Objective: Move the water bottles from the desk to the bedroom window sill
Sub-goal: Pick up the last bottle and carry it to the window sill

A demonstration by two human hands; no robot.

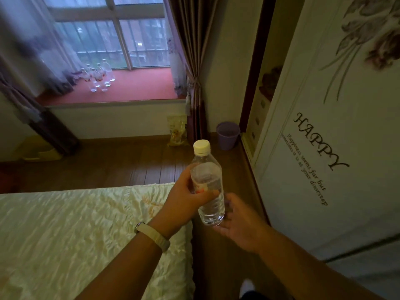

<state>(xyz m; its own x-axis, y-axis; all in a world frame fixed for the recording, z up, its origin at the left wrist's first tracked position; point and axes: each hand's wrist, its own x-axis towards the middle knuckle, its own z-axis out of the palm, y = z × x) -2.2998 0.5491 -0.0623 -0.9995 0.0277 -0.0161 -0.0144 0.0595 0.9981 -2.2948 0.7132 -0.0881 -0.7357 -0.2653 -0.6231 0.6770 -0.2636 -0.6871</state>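
Observation:
A clear water bottle (208,187) with a white cap is held upright in front of me. My left hand (186,197) grips it round the middle, thumb across the label. Below and behind the bottle's base my right hand (238,217) is spread, its fingers relaxed and near the bottom; I cannot tell whether they touch it. Far ahead, the red window sill (138,87) carries several clear bottles (99,76) standing together at its left side.
A bed with a pale quilt (86,230) fills the lower left. A white wardrobe (324,148) with lettering lines the right. Between them runs a strip of wooden floor. A purple bin (228,135) and a yellow bag (177,129) stand below the sill, beside the curtain (194,61).

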